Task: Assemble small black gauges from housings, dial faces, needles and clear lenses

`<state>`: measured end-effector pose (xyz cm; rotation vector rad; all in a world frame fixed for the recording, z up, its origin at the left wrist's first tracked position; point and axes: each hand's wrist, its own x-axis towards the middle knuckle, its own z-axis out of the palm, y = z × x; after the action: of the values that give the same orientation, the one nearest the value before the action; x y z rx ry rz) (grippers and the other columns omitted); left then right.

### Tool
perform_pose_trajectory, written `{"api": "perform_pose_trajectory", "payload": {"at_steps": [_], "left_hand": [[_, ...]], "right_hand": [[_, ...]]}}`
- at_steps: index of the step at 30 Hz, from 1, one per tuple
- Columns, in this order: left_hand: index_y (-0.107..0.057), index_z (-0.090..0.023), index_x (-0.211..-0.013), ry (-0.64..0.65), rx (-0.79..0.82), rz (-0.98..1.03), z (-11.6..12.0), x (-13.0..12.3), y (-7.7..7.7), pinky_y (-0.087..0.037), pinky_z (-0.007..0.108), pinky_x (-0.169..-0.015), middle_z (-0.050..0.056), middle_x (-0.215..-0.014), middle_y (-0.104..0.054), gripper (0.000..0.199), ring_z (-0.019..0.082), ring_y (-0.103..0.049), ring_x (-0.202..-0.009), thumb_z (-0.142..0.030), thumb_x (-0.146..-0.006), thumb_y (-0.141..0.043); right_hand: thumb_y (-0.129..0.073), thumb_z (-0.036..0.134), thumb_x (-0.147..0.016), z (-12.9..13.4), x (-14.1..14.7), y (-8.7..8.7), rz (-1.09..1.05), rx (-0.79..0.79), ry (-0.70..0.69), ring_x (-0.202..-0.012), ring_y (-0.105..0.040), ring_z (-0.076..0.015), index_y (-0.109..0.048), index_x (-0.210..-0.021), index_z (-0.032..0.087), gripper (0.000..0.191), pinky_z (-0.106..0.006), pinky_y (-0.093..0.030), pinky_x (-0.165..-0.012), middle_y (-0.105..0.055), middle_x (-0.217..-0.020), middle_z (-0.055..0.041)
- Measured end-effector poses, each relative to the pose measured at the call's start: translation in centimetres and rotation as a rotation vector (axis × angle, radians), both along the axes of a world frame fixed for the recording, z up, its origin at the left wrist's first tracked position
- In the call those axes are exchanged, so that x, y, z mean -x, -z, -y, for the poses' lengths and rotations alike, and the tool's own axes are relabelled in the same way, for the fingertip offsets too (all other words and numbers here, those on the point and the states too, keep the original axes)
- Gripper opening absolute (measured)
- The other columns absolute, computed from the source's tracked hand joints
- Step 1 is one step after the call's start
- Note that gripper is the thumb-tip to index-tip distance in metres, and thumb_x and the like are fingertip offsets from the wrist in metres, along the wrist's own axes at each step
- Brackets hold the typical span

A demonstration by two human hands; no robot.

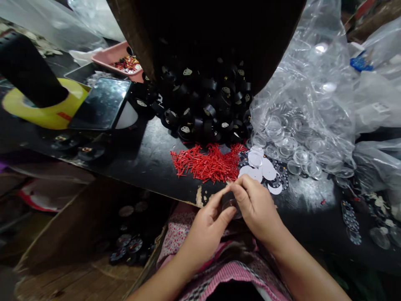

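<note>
Both hands meet at the table's front edge around a small round black case (228,201). My left hand (203,230) closes on its near left side with thumb and fingers. On the other side, the bent fingers of my right hand (258,207) press against the case and hide much of it. Just beyond lies a heap of thin red pointers (206,164). To its right, white discs (267,169) overlap black printed dials (283,177). Transparent round covers (290,146) spill from a plastic bag, and many black round housings (200,125) are piled behind the pointers.
At left, a phone (102,102) leans beside a yellow tape roll (46,108). A pink tray (115,62) of small parts stands behind. Below the table edge, a cardboard box (56,238) contains dials. Transparent plastic bags (313,62) crowd the right side.
</note>
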<state>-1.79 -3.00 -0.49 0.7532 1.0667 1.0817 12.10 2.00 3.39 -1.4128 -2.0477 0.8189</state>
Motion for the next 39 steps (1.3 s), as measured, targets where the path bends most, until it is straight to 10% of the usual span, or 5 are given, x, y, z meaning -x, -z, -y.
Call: {"api": "perform_pose_trajectory", "payload": {"at_steps": [9,15,18,28,39], "left_hand": [[-0.068,-0.027,-0.118,0.006,0.032,-0.121,0.9,1.2,-0.1,-0.046,0.04,-0.107,0.005,-0.128,-0.068,0.034,0.027,-0.061,-0.121,-0.037,-0.086,-0.066],[-0.061,-0.048,-0.12,-0.319,0.229,-0.625,6.4,11.0,4.1,-0.026,0.065,-0.116,-0.01,-0.126,-0.068,0.044,0.041,-0.049,-0.131,-0.06,-0.078,-0.063],[-0.056,-0.057,-0.122,-0.34,-0.062,-0.967,6.3,14.1,5.8,-0.01,0.059,-0.123,-0.025,-0.152,-0.039,0.046,0.039,-0.028,-0.144,-0.054,-0.077,-0.068],[-0.028,-0.018,-0.153,0.183,-0.672,-1.486,-5.9,4.4,3.1,-0.021,0.059,-0.118,0.021,-0.163,-0.012,0.097,0.039,-0.011,-0.149,-0.054,-0.076,-0.074],[-0.055,-0.018,-0.137,0.006,-0.803,-1.575,-9.1,-0.4,2.9,-0.037,0.057,-0.111,0.016,-0.15,-0.047,0.045,0.035,-0.049,-0.133,-0.03,-0.093,-0.057]], "right_hand": [[-0.036,0.039,-0.103,0.0,1.6,1.0,0.104,-0.02,-0.063,-0.067,-0.053,-0.0158,-0.055,-0.072,0.02,0.041,-0.03,-0.036,-0.067,-0.06,-0.069,-0.0011],[-0.051,0.037,-0.098,0.3,-3.5,1.4,0.277,-0.007,0.041,-0.107,-0.061,-0.0261,-0.065,-0.113,0.02,0.026,-0.044,-0.043,-0.093,-0.068,-0.114,-0.0108],[-0.062,0.047,-0.09,-0.4,-4.5,2.9,0.456,-0.122,0.127,-0.136,-0.041,-0.0373,-0.049,-0.14,0.018,0.059,-0.063,-0.03,-0.109,-0.046,-0.147,-0.0195],[-0.042,0.04,-0.098,-3.6,-6.9,6.7,0.575,-0.159,0.074,-0.146,-0.03,-0.0321,-0.043,-0.146,0.023,0.051,-0.068,-0.018,-0.115,-0.04,-0.154,-0.0109],[-0.045,0.04,-0.097,-4.1,-8.3,8.2,0.385,-0.332,0.17,-0.138,-0.042,-0.0342,-0.059,-0.125,0.023,0.036,-0.067,-0.028,-0.112,-0.054,-0.141,-0.0129]]}}
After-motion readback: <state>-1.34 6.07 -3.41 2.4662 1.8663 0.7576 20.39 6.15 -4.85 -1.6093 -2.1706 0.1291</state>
